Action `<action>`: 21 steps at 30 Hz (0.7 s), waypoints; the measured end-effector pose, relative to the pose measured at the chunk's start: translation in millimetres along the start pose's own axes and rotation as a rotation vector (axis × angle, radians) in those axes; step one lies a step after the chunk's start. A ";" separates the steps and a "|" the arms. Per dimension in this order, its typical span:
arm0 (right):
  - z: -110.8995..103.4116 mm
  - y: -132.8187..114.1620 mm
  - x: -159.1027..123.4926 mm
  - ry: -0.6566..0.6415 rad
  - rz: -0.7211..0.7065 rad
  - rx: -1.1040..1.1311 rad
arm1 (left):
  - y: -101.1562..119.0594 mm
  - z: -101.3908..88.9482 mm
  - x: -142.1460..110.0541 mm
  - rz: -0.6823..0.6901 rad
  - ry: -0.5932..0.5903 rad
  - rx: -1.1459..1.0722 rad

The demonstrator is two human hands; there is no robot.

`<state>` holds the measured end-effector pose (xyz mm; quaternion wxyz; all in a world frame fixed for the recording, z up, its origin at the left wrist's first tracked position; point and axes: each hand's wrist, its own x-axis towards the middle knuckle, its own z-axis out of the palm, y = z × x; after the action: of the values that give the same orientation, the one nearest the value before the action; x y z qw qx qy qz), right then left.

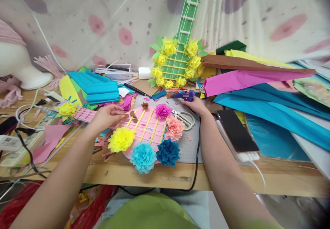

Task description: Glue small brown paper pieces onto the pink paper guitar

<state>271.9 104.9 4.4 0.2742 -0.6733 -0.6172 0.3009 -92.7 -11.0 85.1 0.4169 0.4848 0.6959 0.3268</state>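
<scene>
A pink paper guitar (146, 126) lies flat on the table, ringed with paper flowers: a yellow flower (121, 139), a light blue flower (143, 157), a dark blue flower (168, 152), a peach flower (174, 128) and a magenta flower (163, 111). At its upper edge is a small brown flower (144, 106). My left hand (109, 116) is over the neck end, its fingers closed at a small brown paper piece. Another brown paper piece (133, 117) lies beside it. Farther right, my right hand (195, 105) grips a purple glue gun (186, 95).
Scissors (186, 119) lie on the grey cutting mat (189, 148). A green paper guitar (177, 58) stands behind. Folded blue paper (95, 88) is at left, paper sheets (255, 81) at right near a phone (237, 131). A black cord (198, 160) crosses the front edge.
</scene>
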 end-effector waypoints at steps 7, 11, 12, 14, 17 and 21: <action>2.5 2.5 0.4 0.028 0.001 0.000 | 23.4 13.5 12.4 0.008 -0.032 -0.033; 3.4 4.9 1.2 0.021 -0.006 0.003 | 37.7 19.5 28.1 0.002 -0.088 0.094; 3.7 5.3 1.3 0.025 -0.008 0.003 | 40.7 19.9 32.8 0.001 -0.114 0.124; 4.4 5.5 1.1 0.042 -0.011 -0.003 | 45.5 20.0 42.1 -0.008 -0.157 0.162; 6.0 5.0 0.0 0.058 -0.017 -0.022 | 49.6 19.6 51.1 0.017 -0.174 0.208; 9.2 6.2 -1.6 0.054 -0.045 -0.036 | 50.0 20.3 49.6 0.042 -0.205 0.225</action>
<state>269.1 102.7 -6.2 0.2854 -0.6719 -0.6298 0.2654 -63.4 52.8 106.0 0.4218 0.5738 0.6716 0.2045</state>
